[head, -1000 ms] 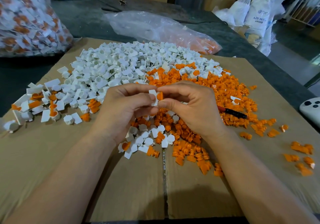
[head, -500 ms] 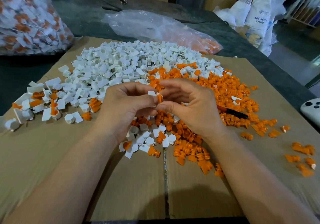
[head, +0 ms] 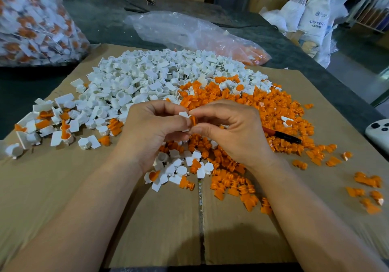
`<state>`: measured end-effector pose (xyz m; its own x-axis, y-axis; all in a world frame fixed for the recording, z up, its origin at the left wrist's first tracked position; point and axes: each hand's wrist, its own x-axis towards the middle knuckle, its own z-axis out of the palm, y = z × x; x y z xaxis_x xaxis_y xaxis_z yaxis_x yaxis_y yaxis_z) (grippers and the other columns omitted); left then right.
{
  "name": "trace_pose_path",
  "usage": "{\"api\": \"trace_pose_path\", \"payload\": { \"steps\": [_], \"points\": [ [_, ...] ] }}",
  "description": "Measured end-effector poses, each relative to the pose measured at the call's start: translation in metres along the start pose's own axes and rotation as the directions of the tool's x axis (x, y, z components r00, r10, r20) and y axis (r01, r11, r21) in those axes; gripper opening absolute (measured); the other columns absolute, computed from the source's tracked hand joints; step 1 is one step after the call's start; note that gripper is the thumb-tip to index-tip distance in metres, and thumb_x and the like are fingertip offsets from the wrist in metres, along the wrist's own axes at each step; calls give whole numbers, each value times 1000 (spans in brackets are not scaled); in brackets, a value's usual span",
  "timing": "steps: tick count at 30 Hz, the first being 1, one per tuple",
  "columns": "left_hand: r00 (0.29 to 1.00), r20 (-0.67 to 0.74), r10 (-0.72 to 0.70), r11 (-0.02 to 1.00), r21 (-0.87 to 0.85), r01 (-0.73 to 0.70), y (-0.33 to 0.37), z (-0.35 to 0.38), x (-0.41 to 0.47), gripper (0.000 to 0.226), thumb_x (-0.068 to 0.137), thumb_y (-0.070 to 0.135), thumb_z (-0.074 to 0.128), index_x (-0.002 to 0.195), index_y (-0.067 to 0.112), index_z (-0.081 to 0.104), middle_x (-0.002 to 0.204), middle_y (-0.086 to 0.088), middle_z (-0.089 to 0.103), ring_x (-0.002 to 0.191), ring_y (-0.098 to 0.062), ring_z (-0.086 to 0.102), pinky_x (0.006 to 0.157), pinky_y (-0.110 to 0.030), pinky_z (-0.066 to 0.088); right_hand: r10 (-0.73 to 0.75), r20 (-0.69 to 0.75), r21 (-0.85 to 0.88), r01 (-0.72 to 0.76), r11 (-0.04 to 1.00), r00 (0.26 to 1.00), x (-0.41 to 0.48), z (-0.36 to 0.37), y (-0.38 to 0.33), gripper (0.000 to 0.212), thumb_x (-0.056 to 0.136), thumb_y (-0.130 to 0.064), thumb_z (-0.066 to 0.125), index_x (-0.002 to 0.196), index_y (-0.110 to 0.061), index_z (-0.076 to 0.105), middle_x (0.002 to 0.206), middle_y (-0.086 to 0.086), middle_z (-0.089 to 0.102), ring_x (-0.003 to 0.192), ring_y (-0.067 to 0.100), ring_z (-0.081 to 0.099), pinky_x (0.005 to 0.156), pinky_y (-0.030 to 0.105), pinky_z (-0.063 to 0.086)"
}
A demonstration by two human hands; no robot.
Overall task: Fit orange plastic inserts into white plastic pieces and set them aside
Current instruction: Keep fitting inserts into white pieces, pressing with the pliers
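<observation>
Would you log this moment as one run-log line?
step: fitting | left hand: pinches white piece | right hand: pinches orange insert against it | set aside: not yet

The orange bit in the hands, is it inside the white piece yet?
Partly, it seems: the orange insert pokes from the white piece; fingers hide the rest.
</observation>
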<state>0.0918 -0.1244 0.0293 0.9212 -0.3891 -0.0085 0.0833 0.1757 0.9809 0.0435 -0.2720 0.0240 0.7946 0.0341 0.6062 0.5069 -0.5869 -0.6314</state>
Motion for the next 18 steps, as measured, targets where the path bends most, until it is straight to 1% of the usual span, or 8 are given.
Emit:
{"api": "trace_pose_path", "payload": {
  "steps": [4, 8, 10, 12, 14, 18],
  "points": [
    [1000, 7, -9, 1000, -3, 9, 1, 0, 0, 34, 68, -13, 66, 52, 16, 71, 52, -6, 64, 44, -17, 60, 46, -21, 52, 14, -13, 10, -14, 1000, 1000, 0, 0, 0, 34, 71, -11, 72, 103, -16, 62, 83, -6, 62, 77, 10, 63, 71, 21, 52],
    [1000, 8, -25, 1000, -15, 25, 1, 1, 0, 34, 69, -13, 65, 50, 15, 70, 51, -5, 63, 43, -16, 59, 45, -19, 50, 39, 4, 37, -39, 999, 999, 0, 0, 0, 33, 72, -10, 73, 103, -16, 64, 85, -3, 65, 79, 11, 65, 72, 23, 54],
    [999, -2, -41, 998, -39, 40, 1, 1, 1, 32, 69, -14, 64, 50, 12, 68, 50, -5, 63, 42, -15, 59, 43, -18, 49, 47, 8, 55, -48, 997, 999, -1, 1, 0, 39, 71, -10, 73, 106, -20, 60, 86, -9, 63, 81, 7, 65, 73, 19, 54],
    [998, -13, -62, 996, -66, 61, 1, 1, 1, 25, 68, -14, 63, 56, 7, 65, 49, -6, 62, 40, -15, 59, 41, -16, 47, 58, 17, 62, -59, 996, 998, -1, 1, 0, 43, 70, -9, 73, 107, -22, 57, 88, -14, 60, 82, 4, 63, 74, 16, 52],
    [997, -16, -81, 993, -86, 79, 1, 1, 1, 18, 68, -14, 62, 64, 3, 62, 49, -6, 63, 40, -14, 59, 40, -15, 46, 66, 29, 57, -68, 996, 997, -2, 1, 2, 45, 71, -5, 72, 109, -22, 56, 89, -14, 59, 83, 4, 63, 74, 15, 52],
    [995, -18, -97, 989, -109, 95, 1, 1, 1, 16, 68, -14, 62, 66, 2, 61, 48, -7, 63, 40, -14, 60, 39, -15, 47, 70, 36, 52, -72, 996, 997, -2, 0, 3, 45, 73, -1, 71, 111, -19, 54, 89, -13, 59, 84, 4, 63, 75, 14, 52]
  ]
}}
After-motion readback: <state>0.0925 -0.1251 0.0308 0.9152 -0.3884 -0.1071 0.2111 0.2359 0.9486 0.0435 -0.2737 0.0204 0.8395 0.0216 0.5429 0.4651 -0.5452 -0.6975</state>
